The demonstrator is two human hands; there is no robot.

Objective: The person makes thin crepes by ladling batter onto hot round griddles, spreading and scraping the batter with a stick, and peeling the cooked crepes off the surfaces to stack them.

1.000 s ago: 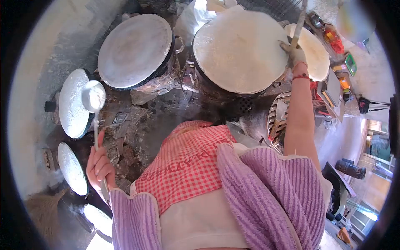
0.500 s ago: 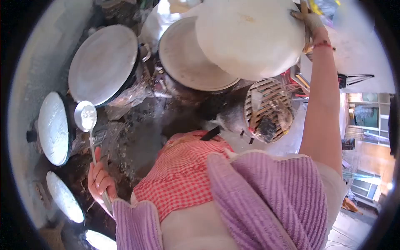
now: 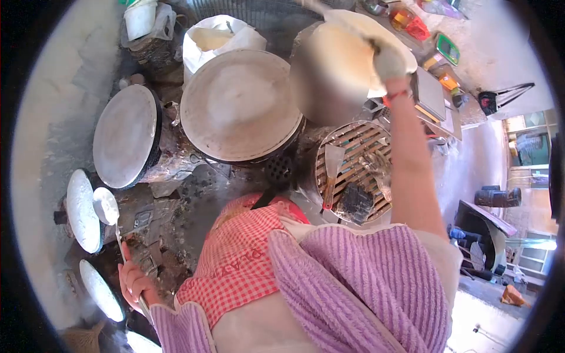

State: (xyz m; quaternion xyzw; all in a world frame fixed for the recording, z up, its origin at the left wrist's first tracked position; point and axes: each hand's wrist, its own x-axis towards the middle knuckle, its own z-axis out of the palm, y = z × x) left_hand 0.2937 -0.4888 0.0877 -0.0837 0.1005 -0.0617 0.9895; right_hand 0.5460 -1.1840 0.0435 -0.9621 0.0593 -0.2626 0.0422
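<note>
My left hand [image 3: 138,279], low on the left, is closed around the handle of a metal ladle [image 3: 106,206]. The ladle's bowl is beside a small white-topped round griddle [image 3: 80,212]. At upper right, my right hand [image 3: 391,63] is smeared by motion and seems closed on a long flat stick [image 3: 344,25]. Under the stick and hand is a large, thin, pale round flatbread [image 3: 359,59]; its near left side is blurred. A big round griddle [image 3: 241,106] with a pale, dry-looking top stands left of it.
Another griddle [image 3: 125,136] stands further left, with more small ones [image 3: 101,289] below. A slatted round rack [image 3: 347,138] holds a scraper [image 3: 333,167] and a dark block [image 3: 355,203]. Behind the big griddle stands a white bag [image 3: 247,40]. A black bag [image 3: 488,103] lies right.
My right hand has swung left and down with the flatbread, leaving the big griddle's top uncovered. The view has shifted. My left hand still holds the ladle.
</note>
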